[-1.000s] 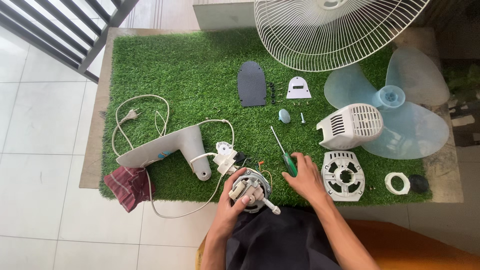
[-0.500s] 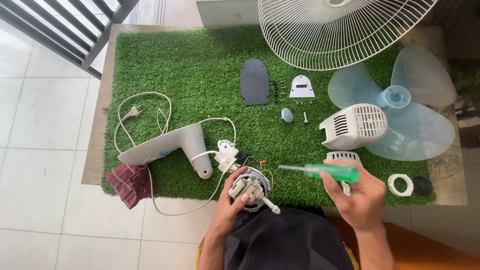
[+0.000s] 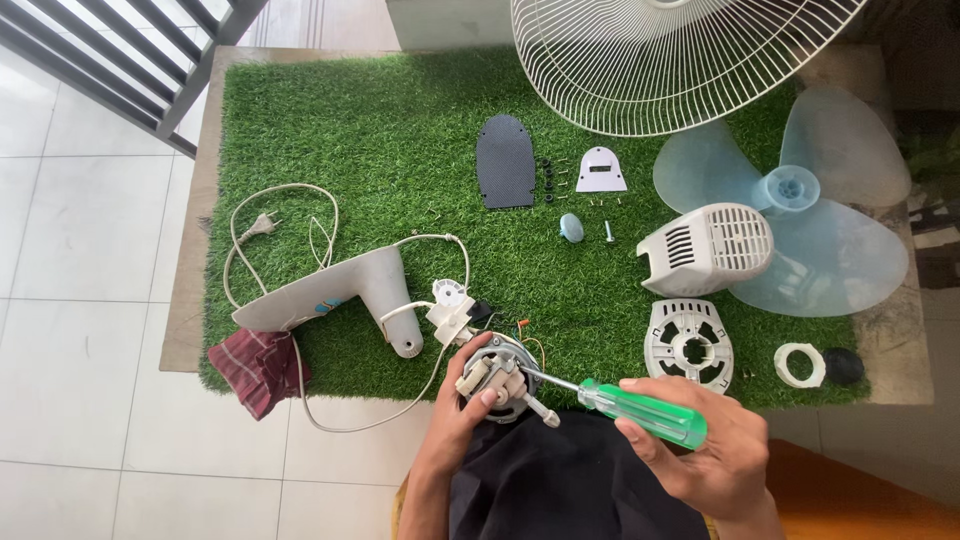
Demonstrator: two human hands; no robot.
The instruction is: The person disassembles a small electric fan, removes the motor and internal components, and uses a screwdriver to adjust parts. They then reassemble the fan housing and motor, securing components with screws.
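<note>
While curled tight around the fan motor [image 3: 497,378] at the near edge of the surface [image 3: 190,300], left hand [image 3: 462,400] with fingers closed on its metal body and thumb over the pale block on top. Right hand [image 3: 705,455] wrapped shut around the green handle of a screwdriver [image 3: 625,405], shaft lying level and tip meeting the motor from the right.

Beyond both hands, green artificial turf [image 3: 380,130] spread over the surface, pale floor tiles [image 3: 80,250] to the left. Up and left of the left hand: white fan neck [image 3: 330,295], its cord [image 3: 285,195] looped, a dark red cloth [image 3: 258,365]. Just above the right hand: white round bracket [image 3: 688,342], vented rear cover [image 3: 708,248], translucent blue blade [image 3: 800,215]. Farther off: wire grille [image 3: 670,60].

Motor: round, silvery, short shaft jutting toward the lap, coloured wires trailing behind.
</note>
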